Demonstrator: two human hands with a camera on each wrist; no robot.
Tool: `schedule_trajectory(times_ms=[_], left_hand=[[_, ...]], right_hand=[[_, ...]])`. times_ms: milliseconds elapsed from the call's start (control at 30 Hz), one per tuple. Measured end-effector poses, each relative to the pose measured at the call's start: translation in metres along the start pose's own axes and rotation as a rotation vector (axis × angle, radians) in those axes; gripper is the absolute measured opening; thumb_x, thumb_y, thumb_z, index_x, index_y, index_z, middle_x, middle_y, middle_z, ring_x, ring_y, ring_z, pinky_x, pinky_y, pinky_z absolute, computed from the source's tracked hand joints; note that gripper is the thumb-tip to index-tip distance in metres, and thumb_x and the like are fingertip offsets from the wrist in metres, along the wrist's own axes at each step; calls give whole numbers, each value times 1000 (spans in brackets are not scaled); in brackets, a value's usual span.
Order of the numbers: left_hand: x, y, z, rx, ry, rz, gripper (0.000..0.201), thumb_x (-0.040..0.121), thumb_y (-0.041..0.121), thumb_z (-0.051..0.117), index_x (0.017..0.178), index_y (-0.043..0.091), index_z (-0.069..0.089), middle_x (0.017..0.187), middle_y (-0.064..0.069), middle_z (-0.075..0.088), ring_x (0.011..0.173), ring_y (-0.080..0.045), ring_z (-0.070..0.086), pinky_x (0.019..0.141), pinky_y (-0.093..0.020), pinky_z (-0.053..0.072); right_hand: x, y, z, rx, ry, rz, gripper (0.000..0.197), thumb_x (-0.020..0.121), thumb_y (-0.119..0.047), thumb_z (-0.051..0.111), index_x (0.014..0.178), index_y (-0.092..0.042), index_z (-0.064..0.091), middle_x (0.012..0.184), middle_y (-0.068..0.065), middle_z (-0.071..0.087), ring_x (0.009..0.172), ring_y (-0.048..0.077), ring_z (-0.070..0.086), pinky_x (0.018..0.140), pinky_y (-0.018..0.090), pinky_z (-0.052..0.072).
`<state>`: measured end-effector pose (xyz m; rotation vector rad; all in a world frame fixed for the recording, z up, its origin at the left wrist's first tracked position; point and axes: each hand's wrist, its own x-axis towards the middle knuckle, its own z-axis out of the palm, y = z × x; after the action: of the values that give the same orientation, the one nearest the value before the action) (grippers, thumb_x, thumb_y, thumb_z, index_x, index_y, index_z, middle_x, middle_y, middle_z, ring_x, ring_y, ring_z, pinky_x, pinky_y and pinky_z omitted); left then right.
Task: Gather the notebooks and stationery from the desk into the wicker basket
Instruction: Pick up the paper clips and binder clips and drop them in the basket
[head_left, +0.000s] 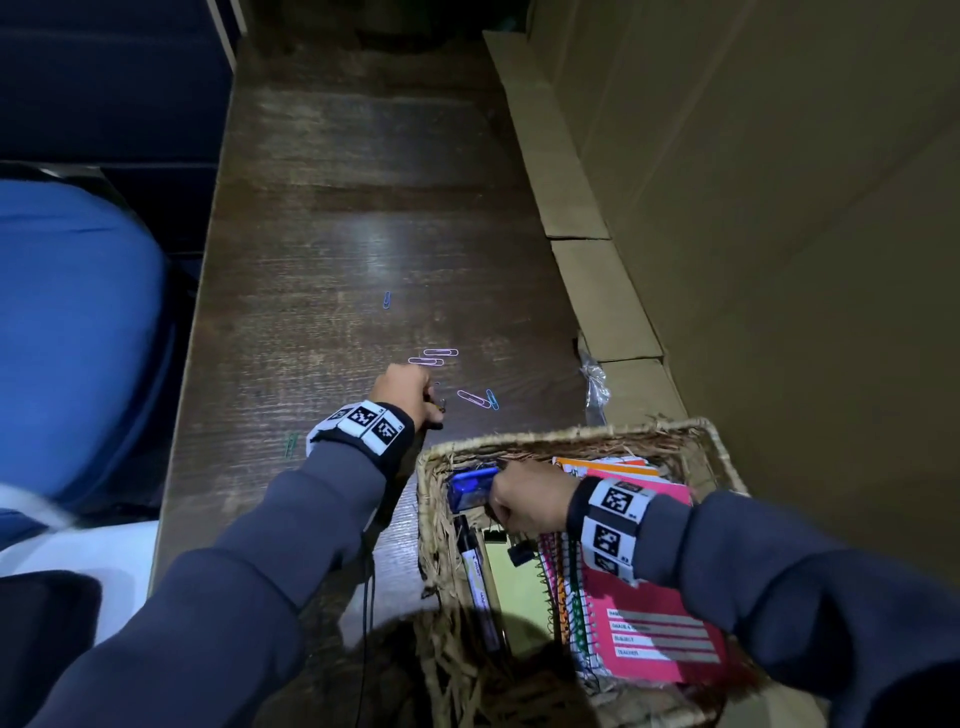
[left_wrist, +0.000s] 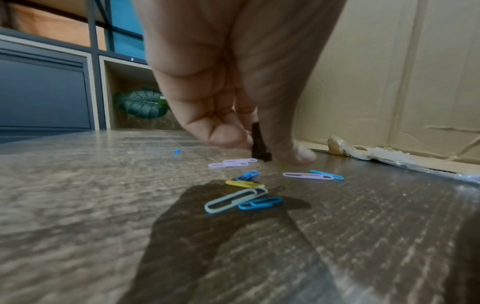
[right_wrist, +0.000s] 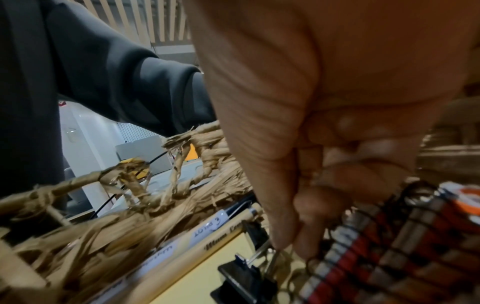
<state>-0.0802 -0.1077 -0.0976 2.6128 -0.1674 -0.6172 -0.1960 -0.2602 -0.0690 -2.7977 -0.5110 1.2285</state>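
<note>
My left hand (head_left: 430, 404) is low over the wooden desk (head_left: 337, 234) and pinches a small black binder clip (left_wrist: 257, 142) between thumb and fingers (left_wrist: 228, 137). Several coloured paper clips (left_wrist: 235, 200) lie loose around it; purple ones (head_left: 434, 357) lie just beyond. The wicker basket (head_left: 566, 434) stands at the near right and holds a pink spiral notebook (head_left: 654, 639), a yellow pad (head_left: 519, 587), a marker (head_left: 478, 577) and a blue stapler (head_left: 470, 488). My right hand (head_left: 506, 519) is inside it, fingers curled, pinching the wire handle of a black binder clip (right_wrist: 241, 273).
A cardboard wall (head_left: 727, 208) runs along the desk's right side, with a crumpled plastic wrapper (head_left: 595, 384) at its foot. A blue chair (head_left: 78, 322) stands left of the desk. A green paper clip (head_left: 291, 444) lies near the desk's left edge and a blue one (head_left: 387, 300) farther back.
</note>
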Motion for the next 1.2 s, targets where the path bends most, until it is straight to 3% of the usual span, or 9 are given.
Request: schedule_trajectory(times_ms=[167, 267, 333, 500, 633, 700, 867, 1000, 1200], left_hand=[[-7, 4, -7, 7, 37, -28, 39, 59, 29, 87, 86, 6, 69, 94, -16, 72, 92, -32, 67, 73, -29, 49], [-15, 6, -16, 12, 59, -5, 26, 72, 28, 79, 87, 8, 71, 94, -15, 73, 90, -29, 67, 74, -30, 49], [-27, 9, -27, 9, 108, 35, 18, 82, 28, 70, 88, 12, 72, 92, -12, 73, 85, -25, 66, 75, -30, 50], [-78, 36, -65, -40, 311, 230, 12, 82, 23, 68, 88, 16, 75, 91, -6, 75, 89, -25, 67, 85, -33, 52], [-131, 72, -42, -58, 91, 303, 10, 82, 13, 60, 88, 14, 68, 89, -4, 74, 85, -19, 67, 83, -29, 54], [-142, 81, -6, 58, -57, 264, 10, 81, 14, 59, 90, 15, 63, 94, -7, 71, 91, -23, 65, 82, -29, 52], [-146, 85, 54, 277, -307, 114, 37, 83, 4, 59, 119, 1, 50, 116, -20, 61, 107, -37, 61, 84, -40, 52], [-146, 87, 67, 357, -326, 51, 36, 86, -1, 55, 122, -2, 53, 125, -20, 57, 114, -36, 58, 91, -39, 51], [-152, 89, 52, 326, -234, 125, 28, 84, 5, 58, 112, 1, 55, 117, -21, 60, 108, -37, 60, 87, -41, 51]], right_hand=[[-6, -2, 9, -22, 5, -1, 16, 83, -9, 62, 96, -11, 71, 103, 12, 68, 96, 31, 63, 74, 32, 48], [-13, 2, 5, 34, 21, -30, 14, 80, -13, 66, 92, -11, 72, 98, 9, 70, 93, 27, 64, 69, 26, 43], [-22, 6, -2, 103, 61, -43, 11, 79, -10, 66, 89, -10, 71, 94, 7, 72, 90, 24, 65, 68, 23, 40], [-47, 28, -20, 241, 168, -44, 9, 82, -14, 68, 91, -11, 69, 94, 2, 70, 86, 16, 64, 74, 24, 51], [-57, 49, -27, 265, 202, -23, 13, 81, -16, 71, 92, -11, 70, 94, 1, 71, 82, 11, 63, 67, 13, 45], [-60, 56, -29, 278, 231, -20, 10, 79, -15, 73, 88, -12, 71, 91, 0, 73, 80, 11, 65, 69, 17, 48], [-64, 60, -30, 320, 246, -34, 10, 79, -14, 73, 88, -13, 72, 87, -1, 73, 80, 10, 66, 65, 13, 44], [-65, 60, -27, 313, 254, -61, 12, 79, -17, 73, 91, -13, 72, 92, 0, 74, 84, 12, 68, 63, 12, 44], [-69, 52, -44, 303, 289, -169, 6, 77, -19, 73, 82, -17, 73, 79, -4, 73, 74, 8, 66, 67, 19, 50]])
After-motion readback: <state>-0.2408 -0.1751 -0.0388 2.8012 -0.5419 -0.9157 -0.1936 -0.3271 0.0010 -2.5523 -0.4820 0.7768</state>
